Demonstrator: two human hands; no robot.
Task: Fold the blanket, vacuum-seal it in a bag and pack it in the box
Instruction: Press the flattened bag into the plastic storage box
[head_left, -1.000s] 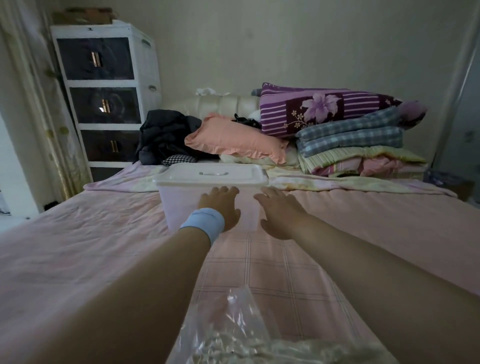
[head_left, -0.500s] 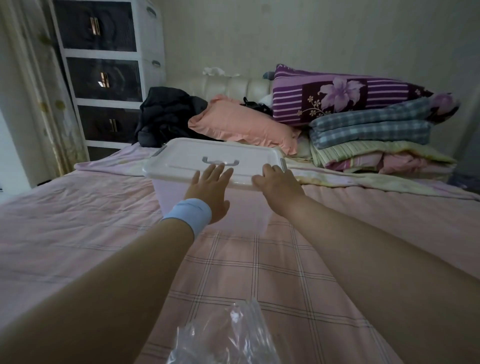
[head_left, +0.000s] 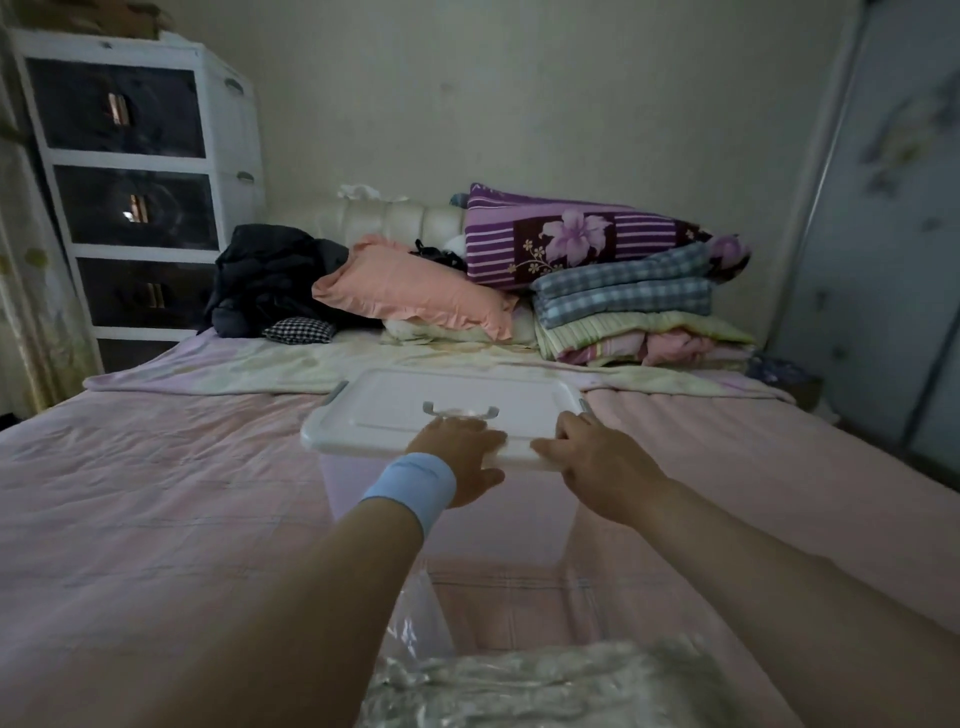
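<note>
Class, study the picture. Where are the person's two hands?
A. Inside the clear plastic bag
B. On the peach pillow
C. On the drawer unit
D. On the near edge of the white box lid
D: the left hand and the right hand both grip the near edge of the white lid, fingers on top.

A bedroom in a home. A wide bed (head_left: 156, 493) under a pink checked cover fills most of the view, with a padded cream headboard (head_left: 395, 223) against a plain wall. At its head lie a peach pillow (head_left: 410, 291), a purple flowered pillow (head_left: 571, 239) and a stack of folded blankets (head_left: 623, 306) (checked, striped and pink), near a heap of dark clothes (head_left: 270, 275). A white drawer unit (head_left: 130, 182) stands in the left corner beside a patterned curtain (head_left: 31, 291). A pale wardrobe door (head_left: 883, 234) lines the right side.
</note>
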